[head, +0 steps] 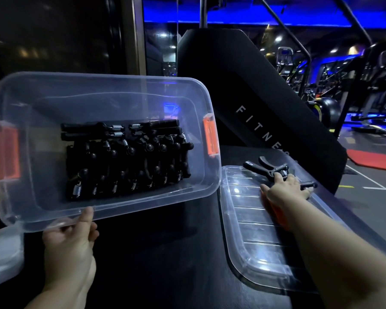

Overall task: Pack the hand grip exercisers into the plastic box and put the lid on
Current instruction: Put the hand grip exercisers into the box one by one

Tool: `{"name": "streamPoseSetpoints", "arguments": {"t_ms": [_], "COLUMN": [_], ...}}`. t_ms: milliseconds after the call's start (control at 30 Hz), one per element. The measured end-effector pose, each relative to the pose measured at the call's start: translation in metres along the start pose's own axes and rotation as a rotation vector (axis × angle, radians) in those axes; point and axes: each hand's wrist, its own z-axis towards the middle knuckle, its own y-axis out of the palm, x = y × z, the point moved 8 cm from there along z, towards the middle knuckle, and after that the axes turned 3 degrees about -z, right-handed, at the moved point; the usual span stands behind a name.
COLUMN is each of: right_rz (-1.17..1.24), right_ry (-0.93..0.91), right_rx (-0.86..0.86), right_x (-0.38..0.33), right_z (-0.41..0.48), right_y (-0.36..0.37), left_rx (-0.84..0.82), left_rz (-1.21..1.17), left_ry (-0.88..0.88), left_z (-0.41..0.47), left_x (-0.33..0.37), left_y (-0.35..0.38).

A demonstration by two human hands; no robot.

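Observation:
A clear plastic box [45, 204] with orange latches is tilted toward me, its open top facing the camera. Several black hand grip exercisers [125, 159] with steel springs lie packed in rows inside it. My left hand [74, 237] grips the box's near rim, thumb over the edge. The clear lid [252, 239] lies flat on the dark surface to the right. At its far end my right hand [283, 188] reaches onto loose black exercisers [265, 168]; its fingers touch them, and whether they curl round one is hidden.
A black padded upright marked FITNESS [261, 130] stands behind the lid. Another clear plastic piece [2, 253] sits at the left edge. Gym machines and a red mat fill the background at right, under blue lighting.

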Motion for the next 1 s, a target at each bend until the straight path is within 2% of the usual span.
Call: {"name": "streamPoseSetpoints", "arguments": {"t_ms": [300, 533, 667, 1000], "right_rz": [-0.006, 0.053, -0.032, -0.09], "right_ry": [-0.016, -0.128, -0.221, -0.284], "right_rx": [0.059, -0.009, -0.049, -0.09], "right_x": [-0.002, -0.008, -0.017, -0.028], "right_z": [-0.003, -0.02, -0.035, -0.085], "right_y": [-0.007, -0.014, -0.016, -0.018], "left_rx": [0.014, 0.005, 0.0, -0.004], "left_rz": [-0.016, -0.037, -0.044, -0.044], "left_ry": [0.008, -0.014, -0.017, 0.011], "left_z": [0.0, 0.001, 0.0, -0.002], "left_x": [-0.002, -0.003, -0.002, 0.002], "left_y": [0.0, -0.001, 0.0, 0.0]}}
